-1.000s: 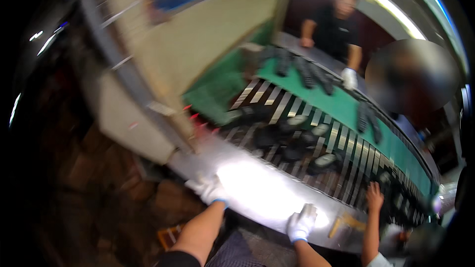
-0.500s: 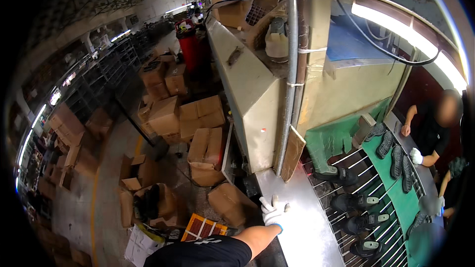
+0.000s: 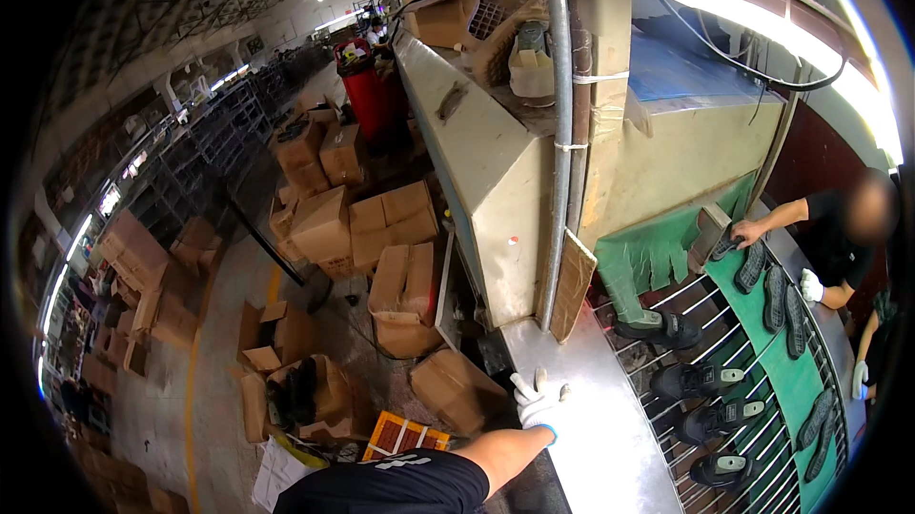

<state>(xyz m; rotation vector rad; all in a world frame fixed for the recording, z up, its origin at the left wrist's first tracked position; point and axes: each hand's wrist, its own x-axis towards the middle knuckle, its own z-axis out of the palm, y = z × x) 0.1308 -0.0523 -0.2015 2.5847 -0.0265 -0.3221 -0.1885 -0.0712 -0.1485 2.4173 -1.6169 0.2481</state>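
My left hand (image 3: 541,404), in a white glove with a blue cuff edge, rests at the near edge of a shiny metal tabletop (image 3: 596,452). Its fingers are spread and nothing is in them. My right hand is out of the picture. To the right of the metal top, several black shoes (image 3: 710,419) with pale pieces in their openings lie in a row on a rack of metal rods (image 3: 691,319). Past them, dark shoe soles (image 3: 775,300) lie on a curved green belt (image 3: 762,342).
A person (image 3: 843,247) across the belt reaches to a sole; another person's gloved hand (image 3: 860,379) is lower right. A beige machine housing (image 3: 496,228) and metal pipe (image 3: 560,133) rise ahead. Cardboard boxes (image 3: 400,290) crowd the floor at left, near a red bin (image 3: 367,100).
The view has shifted slightly; my left hand stays on the metal top. The shoes and soles sit lower in the picture. The person across the belt has stretched an arm to a sole.
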